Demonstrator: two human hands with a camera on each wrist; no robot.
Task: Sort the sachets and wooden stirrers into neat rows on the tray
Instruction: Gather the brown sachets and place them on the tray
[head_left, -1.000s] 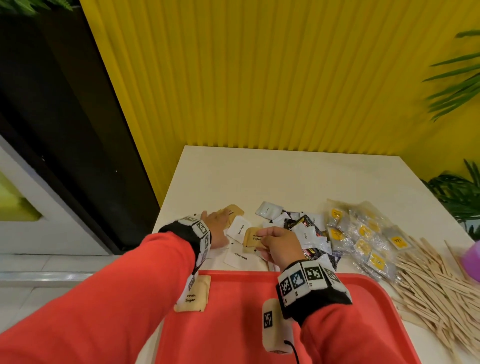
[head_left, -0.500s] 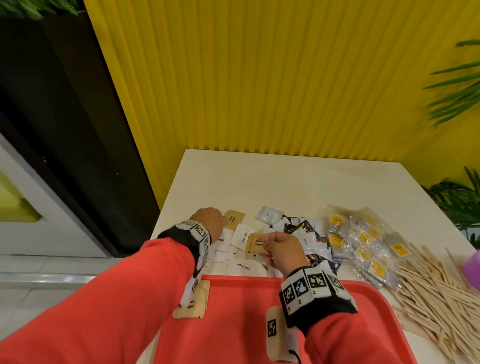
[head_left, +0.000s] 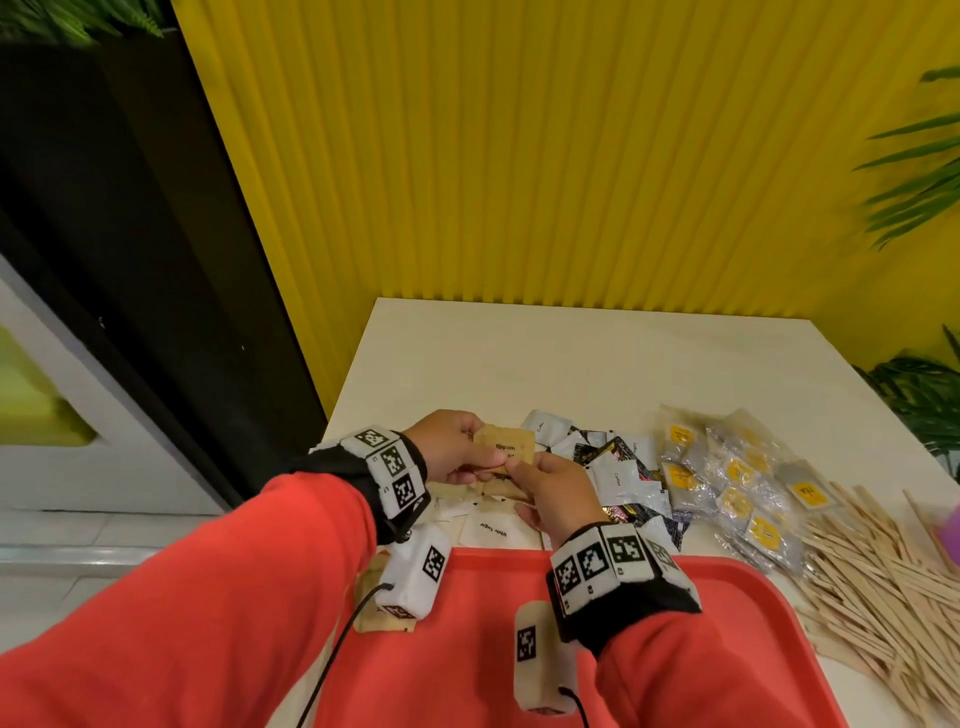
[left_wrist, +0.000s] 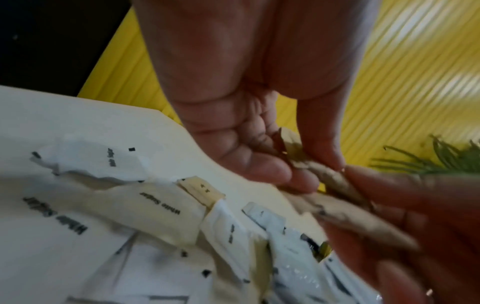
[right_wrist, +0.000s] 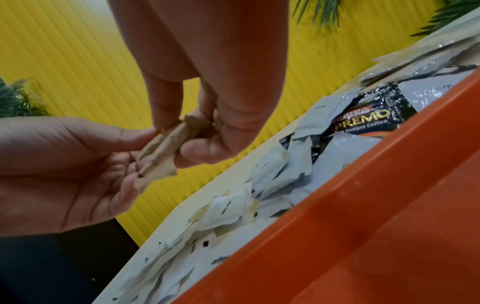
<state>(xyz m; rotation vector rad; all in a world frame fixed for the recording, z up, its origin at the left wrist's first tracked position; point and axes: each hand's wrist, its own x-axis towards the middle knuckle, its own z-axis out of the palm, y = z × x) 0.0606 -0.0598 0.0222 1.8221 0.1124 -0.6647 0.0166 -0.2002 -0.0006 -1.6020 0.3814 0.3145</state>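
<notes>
- The brown sachets (head_left: 506, 451) are held up off the surface, between the two hands, just above the loose pile and just beyond the far rim of the tray; there look to be a few of them, stacked face to face.
- The left hand (head_left: 451, 448) has its grip closed on the stack, thumb on top and fingers curled beneath, at the left end.
- The right hand (head_left: 555, 496) also has its grip closed on the stack, pinching the right end between thumb and fingertips. Holding both ends likely serves to square the edges into one bundle before it goes down as a row.
- One more brown sachet (head_left: 375, 605) lies at the left rim of the tray (head_left: 727, 613), half hidden by the left wrist band, so I judge the sorting barely begun.
- White sachets (head_left: 491, 527) printed "White Sugar" lie scattered under the hands; others marked "Coffee" and some dark instant-coffee sachets (head_left: 621, 512) overlap just to the right.
- Further right are clear packets with yellow labels (head_left: 737, 478), then a loose heap of wooden stirrers (head_left: 883, 587) beside the tray's right rim, untouched.
- The surface (head_left: 571, 353) is a pale cream top, bare at its far half.
- Behind it stands a yellow ribbed wall (head_left: 519, 156), with a dark panel to the left and green leaves (head_left: 919, 171) at the right edge.
</notes>
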